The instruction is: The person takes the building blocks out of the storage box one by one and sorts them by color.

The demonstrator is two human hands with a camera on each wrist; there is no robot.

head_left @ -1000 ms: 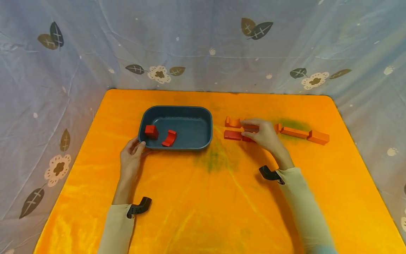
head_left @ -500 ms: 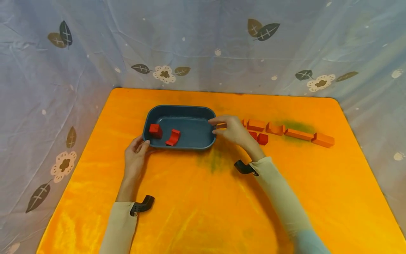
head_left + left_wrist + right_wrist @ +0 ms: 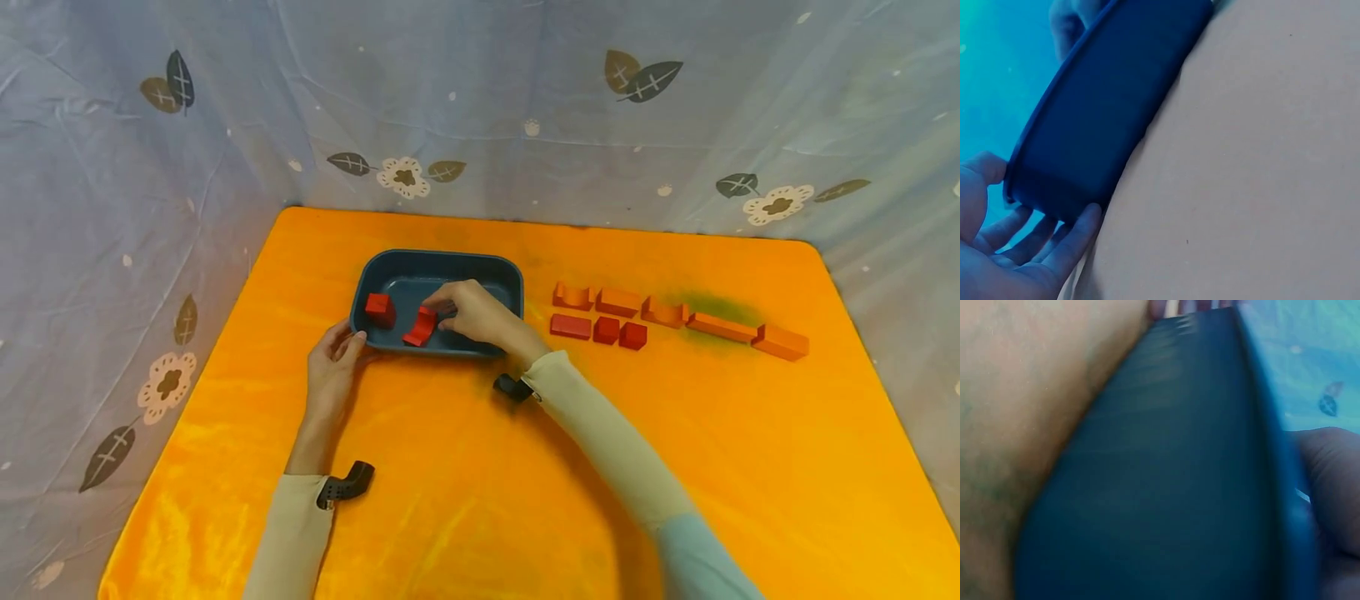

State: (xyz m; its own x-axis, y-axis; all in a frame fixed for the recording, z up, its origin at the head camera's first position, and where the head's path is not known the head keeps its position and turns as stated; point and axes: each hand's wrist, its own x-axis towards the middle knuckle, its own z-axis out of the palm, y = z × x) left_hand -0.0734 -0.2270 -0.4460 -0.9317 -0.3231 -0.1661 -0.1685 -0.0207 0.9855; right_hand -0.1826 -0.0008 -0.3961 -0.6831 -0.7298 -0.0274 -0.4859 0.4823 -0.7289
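A dark blue-grey tray (image 3: 512, 287) sits on the yellow cloth. In it are a red cube (image 3: 379, 310) and a red arch-shaped block (image 3: 421, 326). My left hand (image 3: 333, 360) grips the tray's near left corner, thumb on the rim; the left wrist view shows its fingers (image 3: 1079, 234) around the outer wall. My right hand (image 3: 474, 313) reaches over the near wall into the tray, its bent fingertips right beside the red arch; I cannot tell whether they hold anything. In the right wrist view, the tray wall hides much of that hand (image 3: 1335, 481).
Right of the tray lie several orange blocks in a row, including an arch (image 3: 573, 297) and a long bar (image 3: 722, 327). Before them sit a red rectangular block (image 3: 571, 326) and two red cubes, one (image 3: 633, 336) at the right end. A patterned curtain (image 3: 510, 108) stands behind.
My right hand has moved left from the row of blocks, across the tray's right side, to the red arch inside. The left hand keeps its grip on the tray corner.
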